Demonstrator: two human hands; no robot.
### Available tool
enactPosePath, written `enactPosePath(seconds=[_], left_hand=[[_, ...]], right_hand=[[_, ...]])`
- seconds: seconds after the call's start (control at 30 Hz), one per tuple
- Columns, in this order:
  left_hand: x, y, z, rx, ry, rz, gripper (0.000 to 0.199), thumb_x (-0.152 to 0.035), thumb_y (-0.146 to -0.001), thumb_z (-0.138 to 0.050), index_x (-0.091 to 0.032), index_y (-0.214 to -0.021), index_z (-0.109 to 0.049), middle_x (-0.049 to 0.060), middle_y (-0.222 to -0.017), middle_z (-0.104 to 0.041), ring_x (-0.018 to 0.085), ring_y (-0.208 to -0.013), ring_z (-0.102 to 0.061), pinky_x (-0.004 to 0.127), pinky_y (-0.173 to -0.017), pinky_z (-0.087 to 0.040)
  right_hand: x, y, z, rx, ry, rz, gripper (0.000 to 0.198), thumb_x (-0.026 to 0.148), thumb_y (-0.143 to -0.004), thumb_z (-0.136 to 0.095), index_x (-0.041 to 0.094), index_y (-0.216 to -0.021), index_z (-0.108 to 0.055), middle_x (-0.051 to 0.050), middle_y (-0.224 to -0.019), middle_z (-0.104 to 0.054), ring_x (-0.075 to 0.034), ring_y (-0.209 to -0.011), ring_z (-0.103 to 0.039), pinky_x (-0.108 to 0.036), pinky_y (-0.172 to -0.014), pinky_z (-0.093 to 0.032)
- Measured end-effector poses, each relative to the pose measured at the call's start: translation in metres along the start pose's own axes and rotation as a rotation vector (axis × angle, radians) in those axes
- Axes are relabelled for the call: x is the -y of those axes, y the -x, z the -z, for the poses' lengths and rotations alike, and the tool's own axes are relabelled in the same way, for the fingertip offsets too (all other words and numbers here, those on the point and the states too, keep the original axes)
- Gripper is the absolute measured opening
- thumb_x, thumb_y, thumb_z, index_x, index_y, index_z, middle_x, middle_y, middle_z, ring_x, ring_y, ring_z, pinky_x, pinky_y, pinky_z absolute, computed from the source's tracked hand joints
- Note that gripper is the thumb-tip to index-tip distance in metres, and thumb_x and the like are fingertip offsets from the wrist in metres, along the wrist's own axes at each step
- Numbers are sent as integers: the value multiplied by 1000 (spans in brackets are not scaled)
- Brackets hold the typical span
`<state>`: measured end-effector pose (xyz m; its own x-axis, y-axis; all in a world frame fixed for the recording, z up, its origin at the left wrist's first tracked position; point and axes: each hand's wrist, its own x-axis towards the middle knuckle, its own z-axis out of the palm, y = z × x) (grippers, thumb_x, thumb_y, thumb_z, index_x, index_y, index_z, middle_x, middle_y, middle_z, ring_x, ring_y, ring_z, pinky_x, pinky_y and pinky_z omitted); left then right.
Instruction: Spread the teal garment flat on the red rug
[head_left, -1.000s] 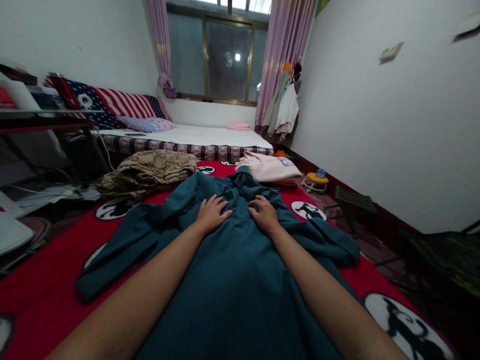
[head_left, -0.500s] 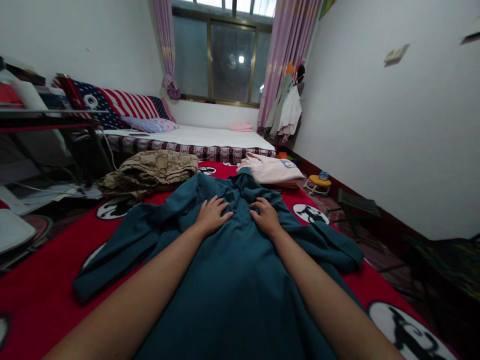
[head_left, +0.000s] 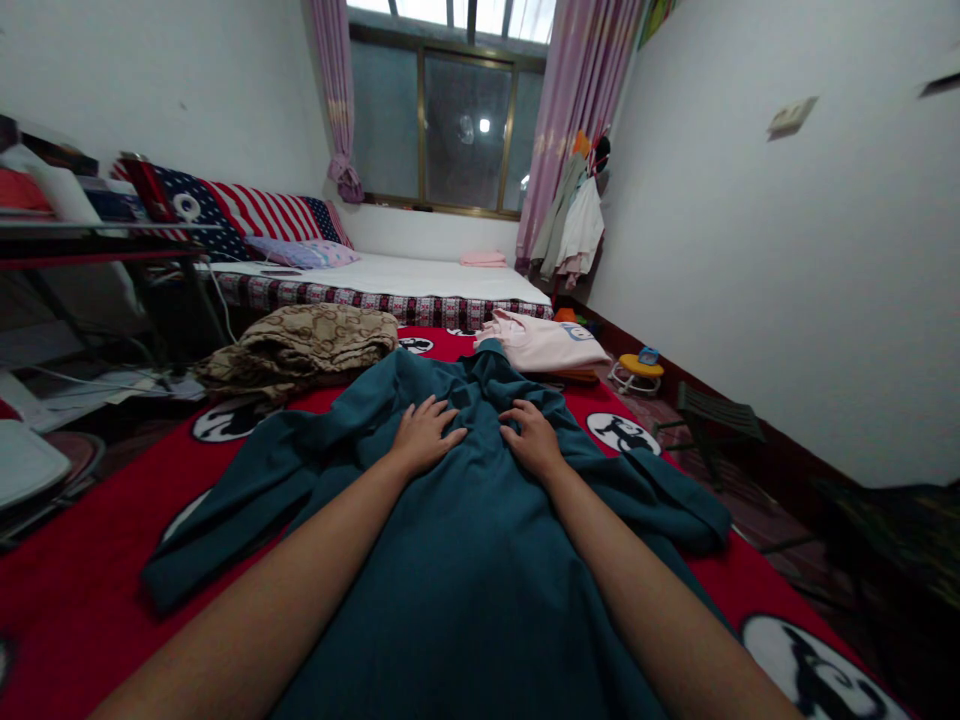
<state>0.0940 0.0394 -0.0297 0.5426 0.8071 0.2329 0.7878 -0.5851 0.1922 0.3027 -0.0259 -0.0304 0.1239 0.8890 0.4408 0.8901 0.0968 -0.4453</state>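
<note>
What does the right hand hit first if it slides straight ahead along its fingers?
The right hand lies flat on the teal garment, fingers pointing away. It would first meet the garment's bunched folds, then probably the folded pink clothes, though depth is unclear.

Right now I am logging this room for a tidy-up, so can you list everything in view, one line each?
teal garment: one, dark teal, spread on the red blanket, sleeves out to both sides
red blanket: one, red with black-and-white round motifs, under the garment
brown patterned bundle: one, tan-brown, far left on the blanket
pink folded garment: one, pale pink, far right on the blanket
bed: one, white sheet, under the window
flag-print pillow: one, red, white, blue, at the bed's left end
curtains: two, pink, beside the window
hanging clothes: several, pale, right corner
folding stool: one, dark green, by the right wall
left hand: flat on the garment
right hand: fingers curled on the garment
</note>
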Motion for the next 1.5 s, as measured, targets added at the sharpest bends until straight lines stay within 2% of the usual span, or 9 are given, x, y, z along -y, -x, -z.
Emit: enactPosePath(seconds=[0.13, 0.23, 0.33, 0.47, 0.67, 1.5], left_hand=[[1, 0, -2, -8, -10, -9, 53, -55, -93, -40, -27, -136, -53, 5, -149, -43, 28, -144, -26, 55, -116, -20], [0, 0, -4, -11, -20, -11, 54, -55, -93, -38, -27, -137, -51, 5, -150, -43, 28, -144, -26, 55, -115, -20], [-1, 1, -4, -22, -32, -14, 54, -56, -94, -37, -27, -138, -50, 6, -150, -42, 28, -144, -26, 56, -115, -20], [-3, 1, -4, -26, -41, -5, 54, -55, -94, -37, -27, -137, -51, 6, -150, -43, 28, -144, -26, 55, -115, -21], [-4, 2, -2, -12, -34, 7, 55, -55, -94, -37, -26, -138, -50, 5, -150, -42, 27, -144, -25, 55, -116, -20], [-5, 2, 1, -9, -37, 7, 53, -55, -94, -37, -27, -137, -51, 5, -150, -42, 27, -144, -26, 55, -115, -21]], right_hand=[[3, 7, 7, 118, 70, -6, 30, 25, -85, -60, 21, -114, -68, -11, -144, -47, -22, -132, -46, -36, -109, -36], [11, 23, 17, 299, 198, 34, 47, 34, -91, -53, 22, -137, -52, -13, -154, -34, -28, -143, -29, -51, -114, -25], [19, 42, 25, 399, 289, 94, 56, 42, -95, -44, 22, -147, -38, -11, -157, -28, -32, -147, -17, -58, -115, -15], [23, 53, 30, 381, 273, 110, 54, 43, -95, -44, 24, -145, -42, -6, -155, -34, -31, -145, -21, -56, -116, -16], [17, 50, 28, 307, 204, 108, 48, 41, -92, -51, 24, -137, -52, -6, -150, -43, -29, -142, -29, -54, -116, -20], [15, 49, 31, 301, 150, 109, 45, 39, -91, -54, 23, -133, -56, -7, -147, -46, -28, -141, -32, -53, -115, -21]])
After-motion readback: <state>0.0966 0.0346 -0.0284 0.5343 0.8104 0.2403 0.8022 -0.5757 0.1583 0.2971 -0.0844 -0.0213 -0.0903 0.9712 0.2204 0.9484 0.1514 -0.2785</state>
